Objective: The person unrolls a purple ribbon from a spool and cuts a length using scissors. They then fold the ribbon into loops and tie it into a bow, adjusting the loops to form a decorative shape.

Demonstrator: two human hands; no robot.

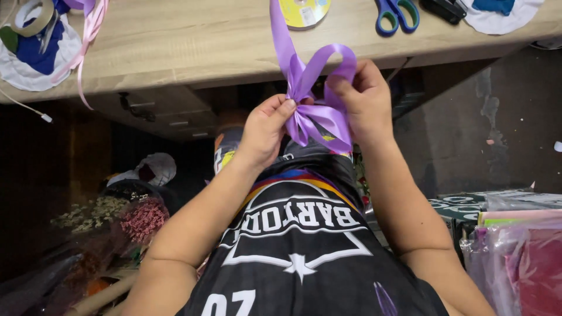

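Observation:
A wide purple satin ribbon [319,88] is folded into loops just below the edge of a light wooden desk [193,41]. My left hand [266,126] pinches the gathered middle of the loops from the left. My right hand [363,99] grips the upper loop and the right side of the folds. One strand of the ribbon runs up over the desk edge and out of the top of the view.
On the desk lie a yellow disc [304,11], blue-handled scissors [397,13], a pink ribbon [88,35] and a tape roll [32,17] on a white cloth. Dried flower bundles [117,216] lie on the floor at left, plastic-wrapped coloured sheets [521,257] at right.

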